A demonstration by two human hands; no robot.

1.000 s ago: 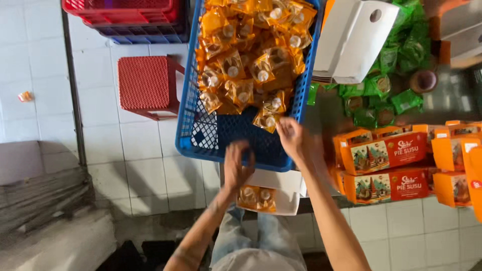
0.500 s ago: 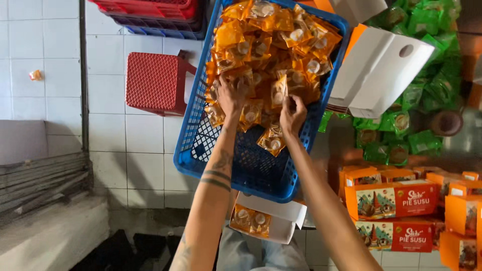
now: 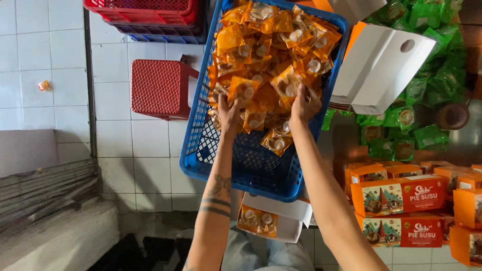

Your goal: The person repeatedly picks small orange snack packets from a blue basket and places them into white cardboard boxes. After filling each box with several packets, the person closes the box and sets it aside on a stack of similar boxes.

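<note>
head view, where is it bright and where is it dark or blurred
Head view: the white floor tiles and orange packets in the blue crate are brightly and evenly lit; the green packets at right sit in dimmer light; the lower left corner falls into deep shadow; both hands look slightly soft.

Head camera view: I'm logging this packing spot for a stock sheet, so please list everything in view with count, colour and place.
blue crate: one, blue, centre, on the floor.
orange packets: many, orange with clear windows, heaped in the crate.
open white box: one, white, below the crate, a few orange packets inside.
red stool: one, red, left of the crate.
stacked crates: red over blue, count unclear, top left.
flat white boxes: several, white, upper right.
green packets: many, green, right.
orange cartons: several, orange, lower right.
left hand: in the packets.
right hand: gripping packets.
</note>
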